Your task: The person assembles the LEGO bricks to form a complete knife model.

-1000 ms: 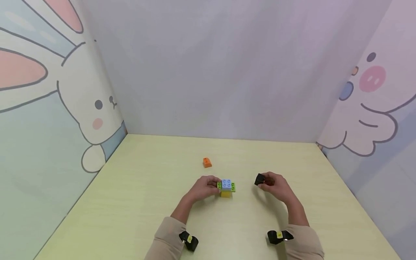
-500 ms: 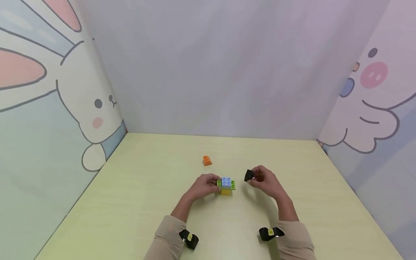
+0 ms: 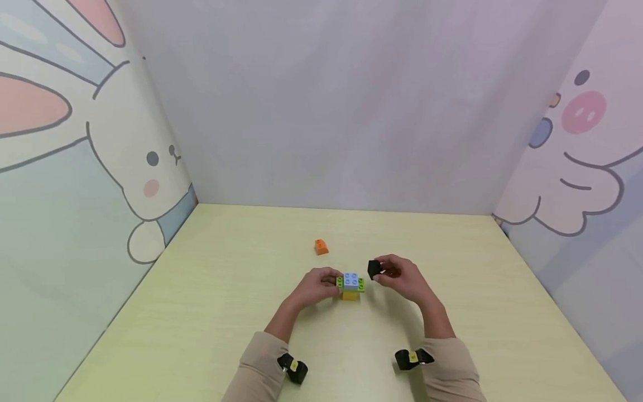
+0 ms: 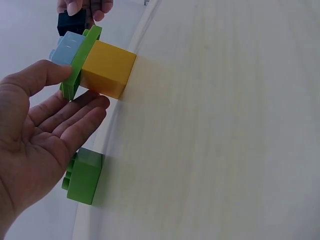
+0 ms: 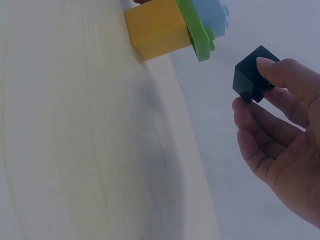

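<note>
Overall, the scene is closed in by a plain pale wall (image 3: 321,111), flanked by a rabbit-printed panel (image 3: 135,145) on the left and a pig-printed panel (image 3: 582,117) on the right. Below these, a pale yellowish worktop (image 3: 226,279) is spread. Over it are stretched a left sleeve (image 3: 258,363) and a right sleeve (image 3: 449,368), both beige. Between the cuffs and the middle of the worktop, the left hand (image 3: 316,287) and right hand (image 3: 403,276) are seen. At each wrist a black device is worn, the left device (image 3: 294,368) and the right device (image 3: 413,359).

Between the hands a stack is stood upright, built of a yellow block (image 4: 107,67), a green plate (image 3: 339,282) laid across it and a light-blue block (image 3: 350,280) on top. By the left grip, the green plate is pinched at its left end. A loose green block (image 4: 85,180) is shown on the worktop in the left wrist view.

By the right grip, a black block (image 3: 374,269) is clamped between thumb and fingers, raised just right of the stack and apart from it. Farther back, an orange piece (image 3: 321,247) is left lying alone.
</note>
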`<state>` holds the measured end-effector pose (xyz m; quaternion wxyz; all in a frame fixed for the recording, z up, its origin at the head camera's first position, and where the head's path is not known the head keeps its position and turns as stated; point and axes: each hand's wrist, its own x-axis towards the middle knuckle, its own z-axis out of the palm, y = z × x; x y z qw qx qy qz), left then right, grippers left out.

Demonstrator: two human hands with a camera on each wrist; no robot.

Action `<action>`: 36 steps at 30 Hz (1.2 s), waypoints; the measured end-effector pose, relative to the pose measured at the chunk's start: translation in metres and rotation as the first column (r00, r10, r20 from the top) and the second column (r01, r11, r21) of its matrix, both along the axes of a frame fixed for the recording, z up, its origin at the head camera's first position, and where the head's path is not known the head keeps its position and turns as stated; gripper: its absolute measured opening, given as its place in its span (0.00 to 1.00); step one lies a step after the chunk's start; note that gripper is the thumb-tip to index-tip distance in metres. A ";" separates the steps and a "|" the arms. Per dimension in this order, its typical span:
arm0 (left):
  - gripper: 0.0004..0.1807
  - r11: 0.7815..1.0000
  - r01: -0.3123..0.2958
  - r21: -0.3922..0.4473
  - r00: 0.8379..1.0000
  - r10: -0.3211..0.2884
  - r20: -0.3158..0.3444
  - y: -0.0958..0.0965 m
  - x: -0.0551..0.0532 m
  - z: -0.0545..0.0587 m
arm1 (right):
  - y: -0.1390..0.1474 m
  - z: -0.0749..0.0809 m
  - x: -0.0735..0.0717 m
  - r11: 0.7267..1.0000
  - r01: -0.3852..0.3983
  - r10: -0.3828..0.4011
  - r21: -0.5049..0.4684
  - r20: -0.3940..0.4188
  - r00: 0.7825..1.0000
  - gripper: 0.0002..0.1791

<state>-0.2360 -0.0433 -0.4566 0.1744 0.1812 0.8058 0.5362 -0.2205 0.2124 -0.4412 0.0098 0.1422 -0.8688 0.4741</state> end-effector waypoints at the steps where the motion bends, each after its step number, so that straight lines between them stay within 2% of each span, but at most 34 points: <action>1: 0.16 1.000 -0.002 0.000 1.000 0.002 0.001 0.000 -0.003 -0.006 | -0.002 0.001 0.000 1.000 -0.004 0.004 0.000 -0.002 1.000 0.21; 2: 0.16 1.000 -0.004 -0.002 1.000 0.004 0.003 0.000 -0.006 -0.011 | -0.003 0.001 0.000 1.000 -0.009 0.009 -0.001 -0.003 1.000 0.21; 8: 0.16 1.000 0.006 -0.010 1.000 -0.006 -0.010 0.000 -0.005 -0.011 | -0.012 0.006 0.002 0.999 -0.034 0.034 -0.007 -0.008 0.999 0.22; 9: 0.16 1.000 0.007 -0.008 1.000 -0.007 -0.013 0.000 -0.004 -0.009 | -0.013 0.006 0.002 0.999 -0.038 0.037 -0.006 -0.011 0.999 0.22; 16: 0.14 1.000 0.024 0.015 1.000 -0.023 -0.018 -0.001 0.013 0.024 | -0.021 0.010 0.002 0.997 -0.073 0.073 -0.019 -0.041 0.997 0.22; 21: 0.15 1.000 0.029 0.012 0.999 -0.028 -0.024 -0.001 0.016 0.030 | -0.026 0.010 0.001 0.993 -0.116 0.115 -0.015 -0.081 0.990 0.21; 26: 0.14 1.000 0.027 0.009 0.999 -0.027 -0.025 -0.002 0.016 0.029 | -0.031 0.009 0.000 0.990 -0.141 0.139 -0.016 -0.103 0.985 0.19; 31: 0.14 0.999 0.032 0.027 0.999 -0.031 -0.029 -0.002 0.013 0.023 | -0.034 0.007 -0.001 0.988 -0.152 0.149 -0.017 -0.108 0.983 0.16; 36: 0.14 0.999 0.032 0.042 0.999 -0.031 -0.030 -0.001 0.000 -0.001 | -0.038 0.009 0.001 0.991 -0.137 0.136 -0.009 -0.086 0.987 0.17</action>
